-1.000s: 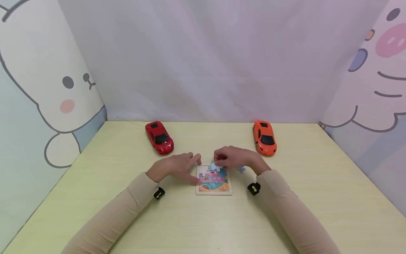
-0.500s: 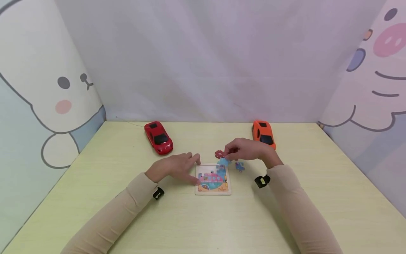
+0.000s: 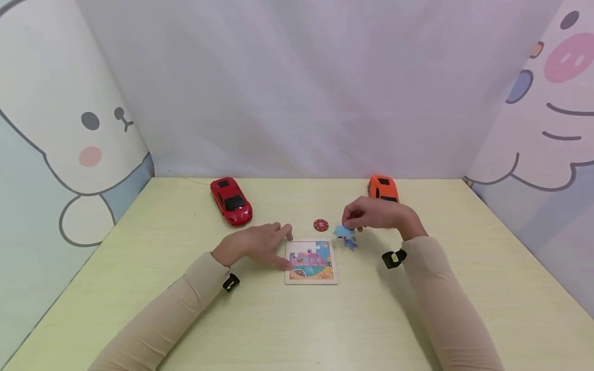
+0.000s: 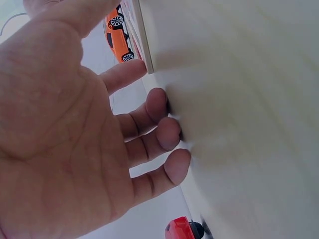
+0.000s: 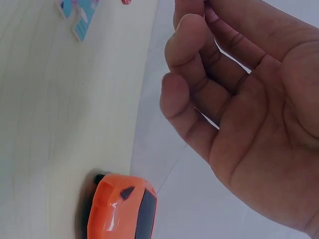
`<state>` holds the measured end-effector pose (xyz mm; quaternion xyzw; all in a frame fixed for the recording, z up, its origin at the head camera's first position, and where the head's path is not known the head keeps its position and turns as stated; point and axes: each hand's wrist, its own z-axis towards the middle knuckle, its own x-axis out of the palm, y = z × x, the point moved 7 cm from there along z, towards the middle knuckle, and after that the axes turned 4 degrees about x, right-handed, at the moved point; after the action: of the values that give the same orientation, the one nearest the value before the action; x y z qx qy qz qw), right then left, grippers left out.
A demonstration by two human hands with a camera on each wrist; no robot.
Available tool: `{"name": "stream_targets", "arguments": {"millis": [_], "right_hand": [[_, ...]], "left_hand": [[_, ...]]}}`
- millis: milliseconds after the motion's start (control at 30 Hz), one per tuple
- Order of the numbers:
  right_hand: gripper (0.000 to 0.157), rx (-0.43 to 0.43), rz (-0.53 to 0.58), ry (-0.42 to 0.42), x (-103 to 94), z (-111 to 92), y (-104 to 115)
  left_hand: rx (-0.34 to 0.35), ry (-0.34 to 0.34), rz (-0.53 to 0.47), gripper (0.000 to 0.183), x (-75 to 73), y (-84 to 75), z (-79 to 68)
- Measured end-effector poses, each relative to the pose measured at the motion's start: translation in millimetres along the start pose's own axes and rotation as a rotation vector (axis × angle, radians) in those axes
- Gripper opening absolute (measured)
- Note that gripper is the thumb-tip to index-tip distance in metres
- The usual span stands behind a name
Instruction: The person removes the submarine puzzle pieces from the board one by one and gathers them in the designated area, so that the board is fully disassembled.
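A square jigsaw puzzle board [image 3: 311, 282] with a pale frame lies on the table, partly filled with pink, blue and orange pieces; its upper left shows bare white. My left hand [image 3: 257, 245] rests at its left side, thumb and index fingertip at the frame, the other fingers loosely bent down to the table in the left wrist view. Right of the board, my right hand [image 3: 377, 213] pinches a light blue jigsaw piece [image 3: 342, 232] between thumb and index finger. Under it, partly overlapped, a second blue jigsaw piece [image 3: 351, 245] lies on the table.
A red poker chip [image 3: 320, 225] lies just beyond the board. Farther back stand a red toy car [image 3: 232, 201] on the left and an orange toy car [image 3: 383, 187] on the right, the latter partly behind my right hand. A pale curtain [image 3: 297, 103] hangs behind the table.
My right hand has carried the light blue jigsaw piece from over the board's top edge rightward, to above the loose piece. The red poker chip has come into view. My left hand stays put.
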<state>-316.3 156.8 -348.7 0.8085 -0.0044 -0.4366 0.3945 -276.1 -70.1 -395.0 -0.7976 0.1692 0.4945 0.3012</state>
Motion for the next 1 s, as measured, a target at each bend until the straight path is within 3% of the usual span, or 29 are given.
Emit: {"name": "stream_targets", "arguments": {"millis": [500,1000], "right_hand": [[0.008,0.068,-0.010,-0.020,-12.0,-12,-28],[0.009,0.155,0.065,0.033,-13.3,-18,-49]], "left_hand": [[0.007,0.006,-0.005,0.065,0.8,-1.2,0.8],[0.000,0.003,-0.006,0.065,-1.9,-1.1,-1.3]]}}
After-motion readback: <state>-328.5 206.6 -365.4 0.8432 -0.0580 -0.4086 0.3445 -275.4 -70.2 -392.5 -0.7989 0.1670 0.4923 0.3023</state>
